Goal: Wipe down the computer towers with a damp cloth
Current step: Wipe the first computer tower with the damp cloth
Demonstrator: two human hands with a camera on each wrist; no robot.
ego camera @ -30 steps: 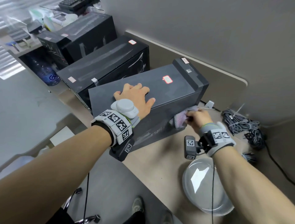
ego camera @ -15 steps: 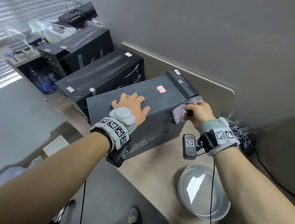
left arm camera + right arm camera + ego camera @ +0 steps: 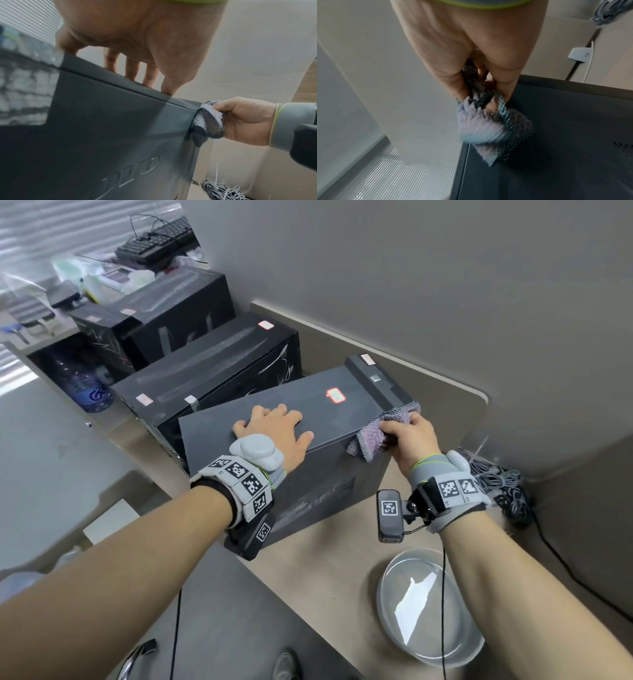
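Observation:
A dark grey computer tower [image 3: 339, 419] [image 3: 106, 135] [image 3: 565, 135] stands on the tan desk, nearest of three. My left hand [image 3: 274, 429] [image 3: 137, 40] lies flat on its top panel, fingers spread and straight. My right hand [image 3: 407, 436] [image 3: 243, 119] [image 3: 471, 54] grips a bunched lilac-and-grey cloth [image 3: 376, 433] [image 3: 207, 123] [image 3: 489, 129] against the tower's upper right edge, near the front corner. Two more black towers [image 3: 212, 374] [image 3: 161, 316] stand behind it to the left.
A clear bowl of water [image 3: 428, 607] sits on the desk [image 3: 325, 570] near my right forearm. A bundle of grey cables [image 3: 503, 487] [image 3: 221, 192] lies right of the tower by the wall. A keyboard [image 3: 154, 244] and a water bottle [image 3: 85, 388] are far left.
My right hand has carried the cloth up the tower's right side from low on the panel to the top edge. The left hand has stayed flat on the top.

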